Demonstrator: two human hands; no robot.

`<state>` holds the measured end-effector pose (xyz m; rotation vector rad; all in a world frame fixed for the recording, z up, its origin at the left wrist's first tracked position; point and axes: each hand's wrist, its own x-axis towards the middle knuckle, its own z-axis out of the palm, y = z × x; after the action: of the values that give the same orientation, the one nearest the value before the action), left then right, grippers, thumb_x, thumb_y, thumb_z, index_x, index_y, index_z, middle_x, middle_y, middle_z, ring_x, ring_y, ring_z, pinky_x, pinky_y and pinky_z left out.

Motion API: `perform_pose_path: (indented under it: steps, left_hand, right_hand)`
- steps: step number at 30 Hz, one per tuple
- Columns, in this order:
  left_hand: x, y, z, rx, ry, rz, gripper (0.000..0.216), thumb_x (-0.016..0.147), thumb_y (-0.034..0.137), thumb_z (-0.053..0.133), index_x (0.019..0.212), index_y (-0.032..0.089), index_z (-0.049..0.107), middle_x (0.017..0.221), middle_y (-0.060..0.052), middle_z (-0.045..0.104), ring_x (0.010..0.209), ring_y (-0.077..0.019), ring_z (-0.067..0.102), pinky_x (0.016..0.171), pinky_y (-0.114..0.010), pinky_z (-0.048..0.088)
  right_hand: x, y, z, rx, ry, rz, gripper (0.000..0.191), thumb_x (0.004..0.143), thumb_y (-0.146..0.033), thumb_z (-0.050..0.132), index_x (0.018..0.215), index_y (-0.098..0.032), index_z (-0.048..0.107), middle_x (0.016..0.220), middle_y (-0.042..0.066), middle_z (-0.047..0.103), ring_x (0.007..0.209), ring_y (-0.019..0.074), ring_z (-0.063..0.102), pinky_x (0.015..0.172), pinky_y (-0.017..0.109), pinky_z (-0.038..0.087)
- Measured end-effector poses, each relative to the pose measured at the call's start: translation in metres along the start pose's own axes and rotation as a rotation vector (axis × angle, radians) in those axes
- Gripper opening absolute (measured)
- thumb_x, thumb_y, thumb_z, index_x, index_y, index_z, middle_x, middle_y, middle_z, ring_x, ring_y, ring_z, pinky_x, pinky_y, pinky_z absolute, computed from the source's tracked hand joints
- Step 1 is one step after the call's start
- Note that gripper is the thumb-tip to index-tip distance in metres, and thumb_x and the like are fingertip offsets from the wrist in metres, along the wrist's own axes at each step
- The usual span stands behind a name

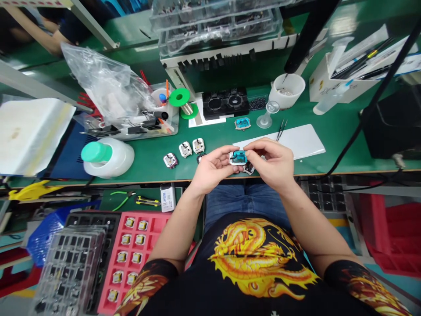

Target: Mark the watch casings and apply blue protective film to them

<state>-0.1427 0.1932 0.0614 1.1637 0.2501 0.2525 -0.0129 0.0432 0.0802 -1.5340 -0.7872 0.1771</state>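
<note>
Just above the table's front edge, my left hand (213, 169) grips a smartwatch case (239, 158) with a blue film on its face. My right hand (272, 163) is closed at the case's right edge, thumb and forefinger pinching there. Under my hands, another small dark watch part (249, 168) is partly hidden. To the left lie a purple-rimmed open watch case (170, 160) and two white ones, a left one (185, 149) and a right one (198, 145). A dark piece beside my left fingers is mostly covered. Farther back sits another blue-filmed watch (242, 123).
Tweezers (282, 130) lie on a white sheet (304, 141). Behind stand a dispenser (268, 115), white cup (287, 91), solder spool (180, 97) and black fixture (225, 103). At left are a white bottle (113, 160) and, lower, a pink foam tray (153, 228). A black cable (370, 105) hangs right.
</note>
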Motion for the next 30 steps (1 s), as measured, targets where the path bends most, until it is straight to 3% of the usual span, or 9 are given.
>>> perform_pose_path:
  steps: [18, 30]
  left_hand:
    - [-0.001, -0.006, 0.000, 0.157, 0.037, 0.050, 0.054, 0.086, 0.033, 0.096, 0.134, 0.023, 0.075, 0.115, -0.006, 0.081, 0.097, -0.0204, 0.081, 0.095, -0.039, 0.070]
    - [0.002, -0.011, -0.004, 0.194, 0.011, 0.132, 0.047, 0.089, 0.030, 0.094, 0.133, 0.026, 0.076, 0.118, -0.003, 0.080, 0.096, -0.0153, 0.080, 0.091, -0.030, 0.071]
  right_hand:
    - [-0.001, 0.009, 0.009, -0.114, 0.014, -0.163, 0.015, 0.095, -0.019, 0.068, 0.088, -0.025, 0.080, 0.084, 0.001, 0.075, 0.068, 0.0149, 0.063, 0.062, 0.031, 0.051]
    - [-0.001, 0.015, 0.012, -0.141, 0.046, -0.292, 0.015, 0.092, -0.014, 0.067, 0.086, -0.020, 0.079, 0.081, 0.000, 0.073, 0.067, 0.0128, 0.061, 0.064, 0.028, 0.048]
